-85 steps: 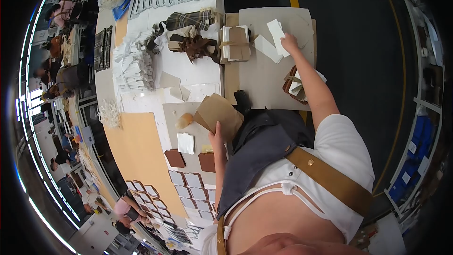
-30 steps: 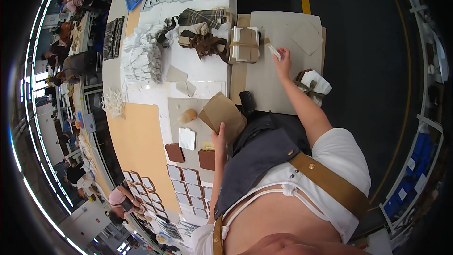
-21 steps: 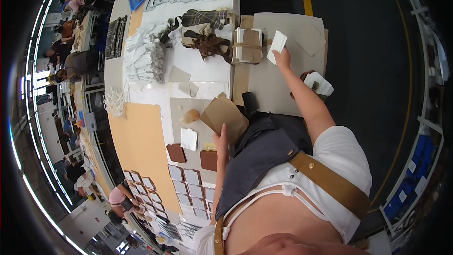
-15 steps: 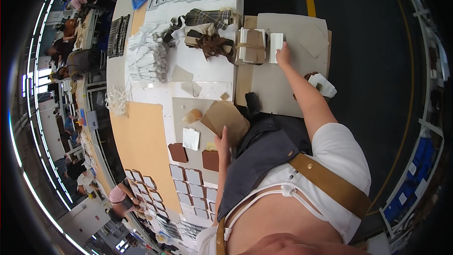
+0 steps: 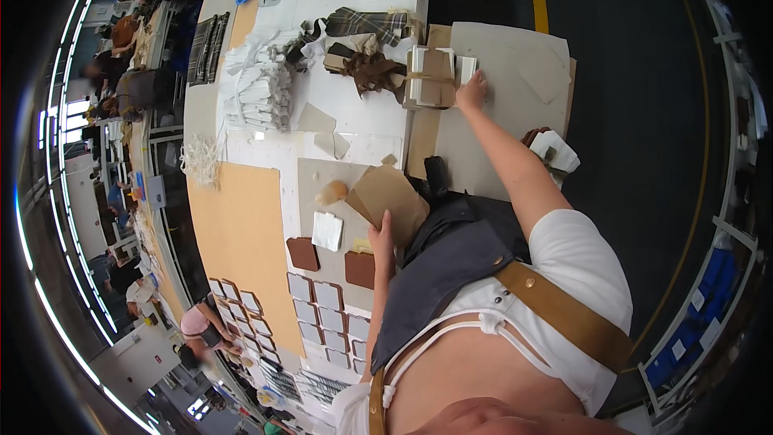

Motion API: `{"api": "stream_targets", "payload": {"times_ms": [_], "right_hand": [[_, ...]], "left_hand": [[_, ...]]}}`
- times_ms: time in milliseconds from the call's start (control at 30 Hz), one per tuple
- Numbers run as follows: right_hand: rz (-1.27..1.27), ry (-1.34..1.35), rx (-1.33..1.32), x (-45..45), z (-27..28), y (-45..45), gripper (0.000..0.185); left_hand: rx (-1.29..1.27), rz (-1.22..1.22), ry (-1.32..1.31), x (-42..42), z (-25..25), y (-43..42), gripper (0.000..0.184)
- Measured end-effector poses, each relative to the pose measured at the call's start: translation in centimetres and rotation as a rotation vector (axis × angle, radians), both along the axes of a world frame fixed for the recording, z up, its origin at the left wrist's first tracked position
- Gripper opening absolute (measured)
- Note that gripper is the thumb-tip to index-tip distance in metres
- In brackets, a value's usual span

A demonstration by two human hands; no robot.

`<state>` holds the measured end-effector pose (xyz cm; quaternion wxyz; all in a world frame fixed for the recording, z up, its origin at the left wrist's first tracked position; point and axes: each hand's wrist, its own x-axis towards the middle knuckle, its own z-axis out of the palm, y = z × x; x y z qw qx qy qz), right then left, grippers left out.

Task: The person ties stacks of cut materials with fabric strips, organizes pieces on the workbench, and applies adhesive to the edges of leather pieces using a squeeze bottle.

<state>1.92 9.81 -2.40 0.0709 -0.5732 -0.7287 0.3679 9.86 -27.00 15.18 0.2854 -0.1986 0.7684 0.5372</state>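
Observation:
My left hand grips the lower edge of some brown paper sheets beside my apron. Farther right, my right hand is closed on a small stack of white cards. The cards stand right against a strapped bundle of white and brown pieces. Both lie on the grey board. Nearer me, at the board's right edge, is another bundle with white and reddish-brown pieces.
A dark object lies by the apron. On the table are a white cloth pile, brown ribbons, a round-ended bottle, brown squares and rows of grey pieces. Co-workers are at the far left.
White cards that lay loose and fanned on the board are now a neat stack, moved left against the strapped bundle by my right hand. My left hand still holds the brown paper.

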Motion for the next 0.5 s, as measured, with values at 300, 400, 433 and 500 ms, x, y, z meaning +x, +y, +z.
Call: {"api": "stream_targets", "payload": {"times_ms": [300, 400, 433, 500], "right_hand": [[0.018, 0.217, 0.176, 4.4, -0.8, -4.3, 0.046], [0.341, 0.242, -0.26, 8.2, -2.9, -9.2, 0.044], [0.495, 0.232, -0.115, 9.7, -1.8, -11.3, 0.047], [0.718, 0.177, 0.055, 10.9, 1.6, -13.7, 0.049]], "left_hand": [[0.054, 0.008, 0.112, -0.2, 0.3, 0.6, 0.041], [0.103, 0.079, 0.149, -0.3, 0.0, 0.4, 0.04], [0.102, 0.096, 0.144, -0.3, 0.5, 0.6, 0.039], [0.1, 0.128, 0.139, -0.6, 2.2, 0.8, 0.039]]}}
